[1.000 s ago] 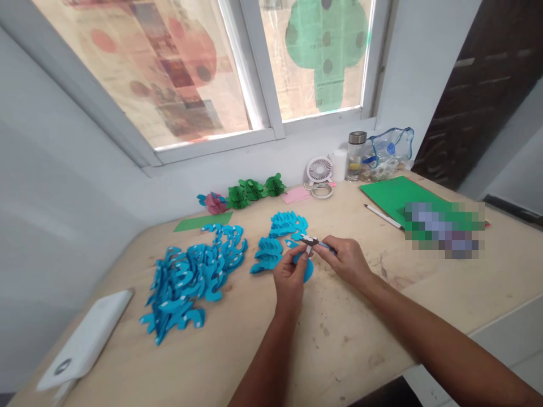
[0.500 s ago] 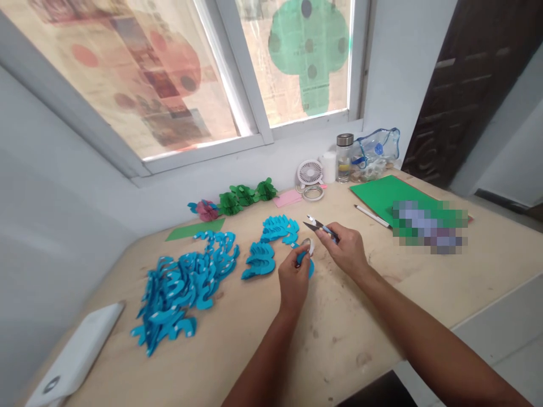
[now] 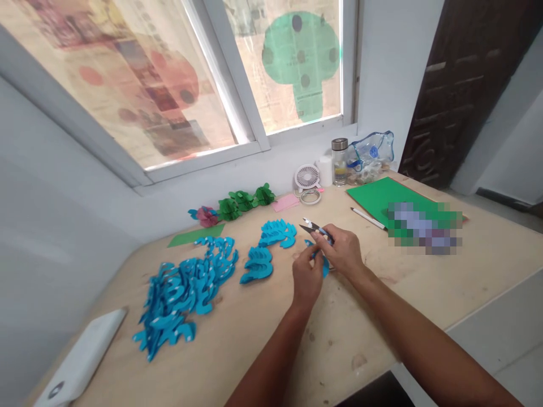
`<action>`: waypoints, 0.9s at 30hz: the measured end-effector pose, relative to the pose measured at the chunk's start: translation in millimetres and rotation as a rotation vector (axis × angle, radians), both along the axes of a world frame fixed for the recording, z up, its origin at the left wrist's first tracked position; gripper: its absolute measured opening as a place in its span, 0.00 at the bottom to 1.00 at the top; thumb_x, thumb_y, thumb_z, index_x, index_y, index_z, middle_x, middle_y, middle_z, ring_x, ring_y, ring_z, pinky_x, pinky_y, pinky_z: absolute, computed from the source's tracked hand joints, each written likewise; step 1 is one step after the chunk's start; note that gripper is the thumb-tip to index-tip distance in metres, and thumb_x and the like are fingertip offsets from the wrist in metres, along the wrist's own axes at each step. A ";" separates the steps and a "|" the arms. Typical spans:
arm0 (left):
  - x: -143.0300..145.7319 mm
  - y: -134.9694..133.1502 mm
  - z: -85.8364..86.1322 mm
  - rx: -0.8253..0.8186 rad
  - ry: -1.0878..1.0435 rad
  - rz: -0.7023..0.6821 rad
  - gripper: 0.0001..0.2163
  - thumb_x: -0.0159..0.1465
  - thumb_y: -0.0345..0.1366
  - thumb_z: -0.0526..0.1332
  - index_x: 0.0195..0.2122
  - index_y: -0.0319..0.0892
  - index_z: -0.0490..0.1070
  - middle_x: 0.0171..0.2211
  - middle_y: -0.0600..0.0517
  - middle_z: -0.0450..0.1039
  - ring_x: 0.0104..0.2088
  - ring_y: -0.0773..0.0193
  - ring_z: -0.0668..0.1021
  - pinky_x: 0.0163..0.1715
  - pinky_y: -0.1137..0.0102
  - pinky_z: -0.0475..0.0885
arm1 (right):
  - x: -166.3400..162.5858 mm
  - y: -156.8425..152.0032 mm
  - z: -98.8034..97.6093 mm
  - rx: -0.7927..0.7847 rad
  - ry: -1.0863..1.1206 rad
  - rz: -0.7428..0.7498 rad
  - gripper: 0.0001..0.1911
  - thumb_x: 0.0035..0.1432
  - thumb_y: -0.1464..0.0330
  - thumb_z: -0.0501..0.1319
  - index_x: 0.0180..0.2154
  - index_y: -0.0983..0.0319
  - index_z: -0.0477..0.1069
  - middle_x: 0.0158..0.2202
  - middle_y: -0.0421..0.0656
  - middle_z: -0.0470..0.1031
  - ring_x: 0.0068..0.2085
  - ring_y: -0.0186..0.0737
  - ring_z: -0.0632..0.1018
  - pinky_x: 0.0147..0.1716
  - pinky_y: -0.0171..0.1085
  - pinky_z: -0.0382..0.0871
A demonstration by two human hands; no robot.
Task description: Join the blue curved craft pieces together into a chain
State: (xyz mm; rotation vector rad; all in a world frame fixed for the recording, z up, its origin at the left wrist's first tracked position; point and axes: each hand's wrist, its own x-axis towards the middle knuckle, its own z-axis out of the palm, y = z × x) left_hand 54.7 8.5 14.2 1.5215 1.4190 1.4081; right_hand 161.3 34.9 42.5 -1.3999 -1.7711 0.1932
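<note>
My right hand [image 3: 345, 249] is closed around a pair of scissors [image 3: 311, 228], whose dark blades point left. Small white bits cling near the blade tips. Right beside it, my left hand [image 3: 307, 277] pinches a curved blue paper piece [image 3: 326, 267], partly covered by the fingers. The two hands meet just above the table. To their left lie two fanned stacks of blue paper, a nearer stack [image 3: 258, 265] and a farther stack [image 3: 278, 232]. A large pile of blue paper strips [image 3: 182, 291] with white patches spreads farther left.
Green paper flowers [image 3: 241, 201] and a pink one [image 3: 206, 216] line the wall. Behind my hands stand a small fan [image 3: 307, 177], tape rolls [image 3: 310, 196] and a glass bottle [image 3: 339, 161]. A green sheet [image 3: 377, 195] and pen [image 3: 368, 218] lie right; a white device [image 3: 85, 356] sits left.
My left hand has moved right with the blue paper, up against my right hand. A whitish round thing seen at its fingertips before is now hidden. The scissors stay in my right hand.
</note>
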 end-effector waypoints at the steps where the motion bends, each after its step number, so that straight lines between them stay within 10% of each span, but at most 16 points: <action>1: -8.3 -3.5 -0.9 -0.037 -0.084 0.008 0.09 0.55 0.36 0.60 0.35 0.41 0.76 0.31 0.48 0.77 0.29 0.61 0.76 0.30 0.69 0.68 | -0.8 -0.4 -0.5 0.003 -0.012 0.009 0.21 0.58 0.53 0.50 0.30 0.62 0.71 0.22 0.41 0.72 0.25 0.34 0.70 0.25 0.31 0.53; 10: -64.2 -23.2 -2.3 -0.119 -0.495 0.154 0.14 0.50 0.40 0.65 0.36 0.39 0.76 0.35 0.45 0.77 0.35 0.60 0.78 0.30 0.71 0.70 | -17.3 -8.8 -11.0 -0.006 -0.151 0.114 0.21 0.58 0.52 0.51 0.30 0.62 0.71 0.22 0.42 0.73 0.24 0.35 0.71 0.24 0.32 0.52; 27: -66.1 -21.1 -6.5 -0.220 -0.593 0.122 0.09 0.50 0.40 0.65 0.24 0.39 0.74 0.22 0.51 0.74 0.23 0.68 0.72 0.22 0.75 0.62 | -34.7 -15.3 -18.2 -0.154 -0.152 0.337 0.18 0.59 0.59 0.50 0.30 0.62 0.72 0.19 0.40 0.68 0.21 0.32 0.67 0.24 0.32 0.54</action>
